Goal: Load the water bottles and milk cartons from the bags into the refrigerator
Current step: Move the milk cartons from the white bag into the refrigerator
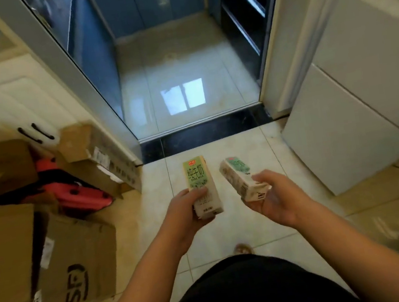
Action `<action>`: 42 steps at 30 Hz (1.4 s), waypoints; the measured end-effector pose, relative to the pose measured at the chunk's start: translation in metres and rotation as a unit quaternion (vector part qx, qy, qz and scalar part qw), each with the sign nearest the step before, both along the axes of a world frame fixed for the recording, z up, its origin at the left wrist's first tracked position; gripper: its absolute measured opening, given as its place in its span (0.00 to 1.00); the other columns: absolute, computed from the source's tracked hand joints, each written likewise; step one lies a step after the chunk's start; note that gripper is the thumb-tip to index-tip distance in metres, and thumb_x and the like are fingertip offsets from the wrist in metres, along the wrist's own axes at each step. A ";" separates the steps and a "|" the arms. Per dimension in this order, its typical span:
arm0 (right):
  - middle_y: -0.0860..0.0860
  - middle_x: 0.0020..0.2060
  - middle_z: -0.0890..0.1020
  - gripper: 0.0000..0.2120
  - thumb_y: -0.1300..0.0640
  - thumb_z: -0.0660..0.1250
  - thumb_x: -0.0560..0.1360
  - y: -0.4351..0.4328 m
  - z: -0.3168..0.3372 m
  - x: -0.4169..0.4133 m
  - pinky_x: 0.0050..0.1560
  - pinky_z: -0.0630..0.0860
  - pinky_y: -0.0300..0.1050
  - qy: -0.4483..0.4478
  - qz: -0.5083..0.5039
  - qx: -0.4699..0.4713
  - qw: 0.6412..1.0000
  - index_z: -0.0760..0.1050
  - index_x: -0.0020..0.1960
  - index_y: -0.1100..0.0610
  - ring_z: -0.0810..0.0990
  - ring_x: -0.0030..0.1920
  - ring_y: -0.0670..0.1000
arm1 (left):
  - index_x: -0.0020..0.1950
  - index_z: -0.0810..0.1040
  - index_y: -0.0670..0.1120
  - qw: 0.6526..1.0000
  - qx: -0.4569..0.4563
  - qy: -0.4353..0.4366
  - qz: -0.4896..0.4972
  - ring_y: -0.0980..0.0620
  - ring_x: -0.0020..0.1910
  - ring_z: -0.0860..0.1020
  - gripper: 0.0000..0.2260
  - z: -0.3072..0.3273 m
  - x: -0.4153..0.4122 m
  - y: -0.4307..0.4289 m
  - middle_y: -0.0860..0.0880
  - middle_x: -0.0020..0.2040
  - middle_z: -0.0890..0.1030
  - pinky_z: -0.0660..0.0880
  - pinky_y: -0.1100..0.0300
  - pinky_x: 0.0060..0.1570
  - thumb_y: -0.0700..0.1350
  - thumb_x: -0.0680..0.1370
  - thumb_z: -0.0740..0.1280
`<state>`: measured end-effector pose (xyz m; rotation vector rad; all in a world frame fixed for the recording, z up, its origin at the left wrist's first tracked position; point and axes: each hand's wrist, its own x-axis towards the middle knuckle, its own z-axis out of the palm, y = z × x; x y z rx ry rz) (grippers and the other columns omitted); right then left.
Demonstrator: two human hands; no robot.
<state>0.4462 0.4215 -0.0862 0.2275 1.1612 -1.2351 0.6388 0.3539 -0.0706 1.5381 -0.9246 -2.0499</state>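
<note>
cardboard boxes [6,259]: stacked along the left edge of the frame, flaps open; one box with black lettering [76,269] is laid at lower left.
red plastic item [77,196]: wedged between the boxes, left of centre; what it is cannot be told.
white cabinet [2,98]: seen at upper left behind the boxes, two black handles [36,133] on its doors.
glass door [90,63]: set at the left side of the doorway, upper centre; a shiny tiled floor is seen beyond it.
dark threshold [203,132]: laid across the doorway, centre of the frame.
left hand [184,210]: held out at lower centre, fingers and thumb wrapped round the lower part of a carton, clamped on it.
left milk carton [200,184]: held upright, green-and-cream printed face turned to the camera, above the floor tiles.
sandalled foot [242,248]: seen on the tiles below the hands.
right milk carton [239,176]: just beside the other carton, not touching it; tilted, top end leaned toward upper left.
right hand [279,198]: held out right of centre, palm up, the carton's lower end pinched between thumb and fingers.
refrigerator [367,98]: stood at the right side of the frame, white, doors closed, well apart from both cartons.
</note>
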 end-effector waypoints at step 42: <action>0.48 0.52 0.83 0.18 0.63 0.67 0.76 -0.244 0.189 -0.423 0.44 0.81 0.41 0.596 -0.402 -0.066 0.692 0.69 0.63 0.53 0.84 0.53 0.48 | 0.56 0.70 0.49 0.754 -0.404 0.299 -0.422 0.54 0.46 0.85 0.05 0.187 -0.610 -0.338 0.53 0.50 0.83 0.81 0.61 0.36 0.46 0.81 0.62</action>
